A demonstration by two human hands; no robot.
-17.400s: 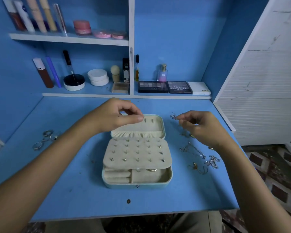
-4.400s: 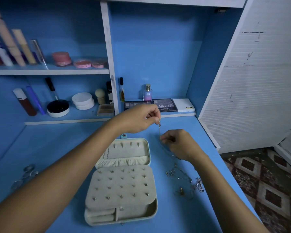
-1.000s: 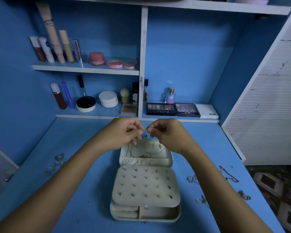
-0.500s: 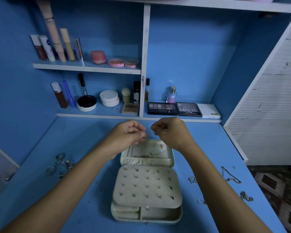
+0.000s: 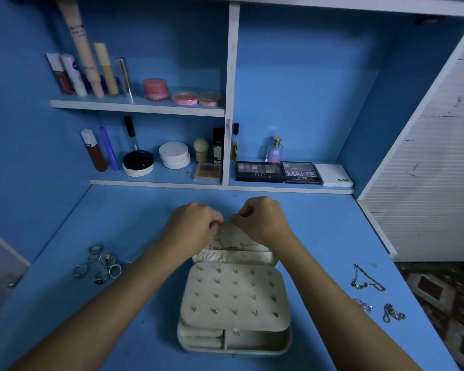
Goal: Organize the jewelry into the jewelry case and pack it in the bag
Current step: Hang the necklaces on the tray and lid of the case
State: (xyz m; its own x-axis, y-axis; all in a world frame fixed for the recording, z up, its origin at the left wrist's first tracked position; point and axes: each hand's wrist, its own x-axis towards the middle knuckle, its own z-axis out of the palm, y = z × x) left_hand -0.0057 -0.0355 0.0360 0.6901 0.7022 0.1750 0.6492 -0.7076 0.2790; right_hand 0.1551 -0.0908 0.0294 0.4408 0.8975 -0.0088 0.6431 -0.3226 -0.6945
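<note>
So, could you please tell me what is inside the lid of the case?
A thin chain hangs in the lid above its gathered pocket. Both hands cover the upper lid.

- Dim, cool light; the blue desk (image 5: 118, 303) and back wall read dark and flat, without glare.
- The white panel (image 5: 434, 156) at right is brightest, so light perhaps comes from that side.
- Soft shadows under the shelves (image 5: 137, 105).
- Wide-angle bending curves straight edges near the borders.
- The floor at lower right and the left edge look smeared; fine chains (image 5: 367, 279) lack detail.
</note>
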